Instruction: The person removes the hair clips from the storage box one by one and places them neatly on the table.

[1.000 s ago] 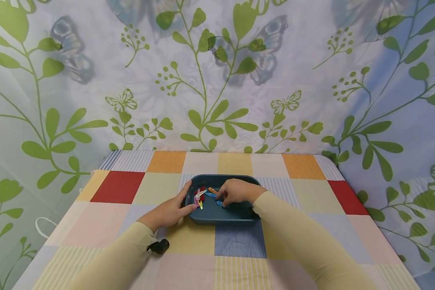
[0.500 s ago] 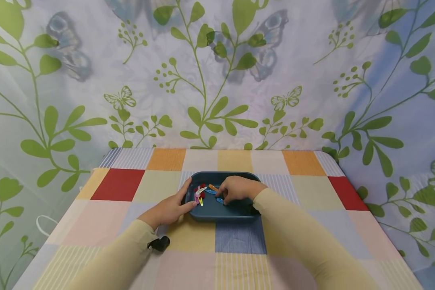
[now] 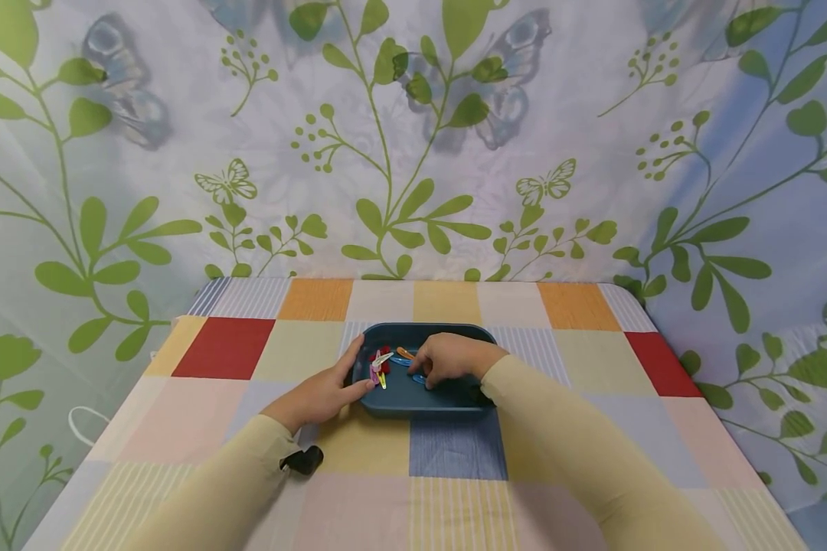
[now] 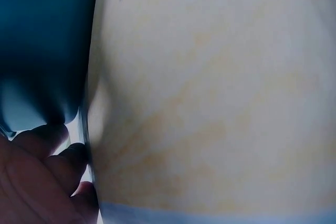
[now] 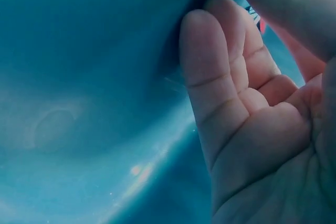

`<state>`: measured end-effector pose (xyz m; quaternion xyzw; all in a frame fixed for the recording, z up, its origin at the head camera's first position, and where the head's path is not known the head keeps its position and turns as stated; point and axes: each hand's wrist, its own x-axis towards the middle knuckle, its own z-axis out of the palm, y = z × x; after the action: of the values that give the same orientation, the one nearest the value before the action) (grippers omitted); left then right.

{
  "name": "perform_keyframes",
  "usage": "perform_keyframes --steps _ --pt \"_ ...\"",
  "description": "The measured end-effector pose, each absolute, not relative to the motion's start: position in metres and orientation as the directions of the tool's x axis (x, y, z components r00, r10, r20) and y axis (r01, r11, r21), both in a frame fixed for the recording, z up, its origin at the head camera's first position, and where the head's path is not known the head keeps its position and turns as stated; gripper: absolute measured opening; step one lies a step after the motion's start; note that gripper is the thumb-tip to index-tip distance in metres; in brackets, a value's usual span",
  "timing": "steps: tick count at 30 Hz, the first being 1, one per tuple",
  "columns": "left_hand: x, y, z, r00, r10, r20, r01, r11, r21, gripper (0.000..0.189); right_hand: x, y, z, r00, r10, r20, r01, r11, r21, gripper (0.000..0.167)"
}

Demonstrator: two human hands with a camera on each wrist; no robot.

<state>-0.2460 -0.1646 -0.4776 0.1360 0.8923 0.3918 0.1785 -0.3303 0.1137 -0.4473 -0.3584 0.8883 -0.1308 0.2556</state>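
Note:
A dark teal tray (image 3: 386, 413) sits on the table, with several snap hair clips at its left half. My left hand (image 3: 320, 394) holds the tray's left end, fingers along the outside and thumb over the near-left rim. In the left wrist view, fingertips touch the tray's corner. My right hand (image 3: 455, 357) reaches into the tray with bent fingers, its thumb and fingertips at a blue hair clip (image 3: 419, 379). Just left lie blue clips (image 3: 401, 361) and an orange clip (image 3: 405, 353). A white clip (image 3: 383, 359), a yellow clip (image 3: 383, 380) and red pieces (image 3: 386, 365) cluster near the left thumb.
A patchwork cloth (image 3: 455, 509) covers the table. Behind it hangs a leaf-and-butterfly curtain (image 3: 420, 153). A black wrist device (image 3: 305, 461) sticks out from the left sleeve. At the table's left edge is a white cord (image 3: 83, 425).
The head view tilts slightly, so everything sits a little higher in it. Both hands stay almost in place, with the right fingertips shifting slightly at the blue hair clip.

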Motion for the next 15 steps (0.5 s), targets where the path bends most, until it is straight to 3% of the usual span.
perform_keyframes --steps 15 --pt "-0.2457 -0.1637 -0.4773 -0.900 0.377 -0.218 0.090 0.651 0.754 0.090 -0.3278 0.1143 -0.4474 -0.620 -0.692 -0.370 -0.553 0.719 -0.420 0.029"
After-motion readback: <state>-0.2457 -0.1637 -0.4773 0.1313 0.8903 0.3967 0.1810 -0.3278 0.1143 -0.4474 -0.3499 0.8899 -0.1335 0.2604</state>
